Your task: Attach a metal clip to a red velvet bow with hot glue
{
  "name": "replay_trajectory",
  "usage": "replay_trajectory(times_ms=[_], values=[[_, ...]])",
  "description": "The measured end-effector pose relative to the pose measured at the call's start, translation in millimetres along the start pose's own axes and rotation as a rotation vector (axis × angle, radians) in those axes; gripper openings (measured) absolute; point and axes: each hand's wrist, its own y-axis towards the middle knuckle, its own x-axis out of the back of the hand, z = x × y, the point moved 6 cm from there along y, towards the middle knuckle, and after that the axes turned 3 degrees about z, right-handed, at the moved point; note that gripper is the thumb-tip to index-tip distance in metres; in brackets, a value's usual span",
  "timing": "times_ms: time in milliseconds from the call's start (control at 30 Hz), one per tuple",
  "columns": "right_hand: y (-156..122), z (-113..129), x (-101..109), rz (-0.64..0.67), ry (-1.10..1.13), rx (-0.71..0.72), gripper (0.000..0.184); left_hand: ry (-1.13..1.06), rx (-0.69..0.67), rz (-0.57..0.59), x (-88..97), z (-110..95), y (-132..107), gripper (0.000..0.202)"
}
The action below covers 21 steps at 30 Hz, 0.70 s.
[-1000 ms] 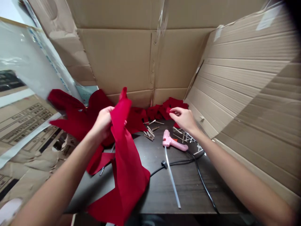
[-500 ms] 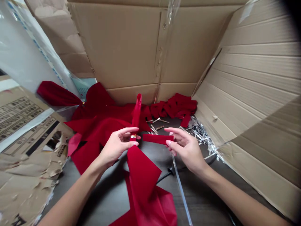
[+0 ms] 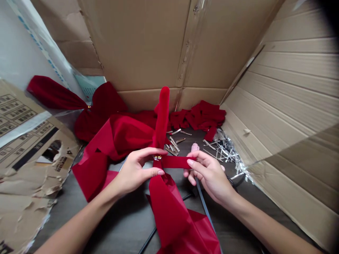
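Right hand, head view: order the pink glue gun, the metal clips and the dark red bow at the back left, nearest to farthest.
1. Pink glue gun: just ahead of the right hand, mostly hidden behind it.
2. Metal clips: farther ahead, to the hand's left.
3. Dark red bow: farthest, back left.

From where I'm watching, this reads as a small handcraft workspace, though I can't tell whether it's in a home or a shop. A dark tabletop (image 3: 127, 218) is walled in by an opened corrugated cardboard box (image 3: 143, 46). Spread across it are red fabric (image 3: 201, 114), metal hair clips (image 3: 172, 145), a clear glue stick (image 3: 203, 208) and silver shreds (image 3: 227, 151).
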Motion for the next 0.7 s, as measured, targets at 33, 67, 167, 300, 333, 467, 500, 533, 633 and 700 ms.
replay_trajectory(times_ms=[33, 67, 167, 300, 333, 467, 500, 533, 633, 700], values=[[0.0, -1.0, -0.2, 0.015, -0.018, 0.002, 0.023, -0.023, 0.002, -0.007, 0.0, 0.7, 0.0, 0.041], [-0.2, -1.3, 0.4, 0.021, -0.040, 0.011, 0.022, -0.043, 0.010, -0.015, -0.2, 1.5, 0.0, 0.041], [-1.4, 5.5, 5.9, -0.017, -0.119, 0.136, 0.011, -0.073, 0.044, -0.019, -2.0, 3.3, 0.0, 0.045], [-5.6, 22.3, 12.6, -0.098, -0.310, 0.362, 0.008, -0.055, 0.066, -0.027, -3.2, 3.5, -1.4, 0.054], [-6.8, 25.7, 12.4, -0.102, -0.364, 0.396, 0.010, -0.065, 0.073, -0.023, -3.8, 4.0, -1.8, 0.056], [-11.8, 35.8, 5.0, -0.038, -0.504, 0.469, 0.012, -0.130, 0.101, 0.031, -9.1, 6.9, -2.5, 0.063], [-13.1, 37.9, 3.1, -0.026, -0.524, 0.481, 0.012, -0.135, 0.093, 0.040, -10.4, 6.7, -2.6, 0.064], [-14.2, 39.7, 1.4, -0.020, -0.545, 0.494, 0.013, -0.136, 0.080, 0.043, -11.3, 6.1, -2.7, 0.065], [-16.0, 42.1, -2.6, -0.017, -0.601, 0.531, 0.013, -0.126, 0.016, 0.017, -13.3, 2.8, -3.5, 0.069], [-16.0, 40.4, -5.2, -0.009, -0.618, 0.539, 0.014, -0.137, -0.001, 0.030, -17.5, 2.0, -4.2, 0.071]])
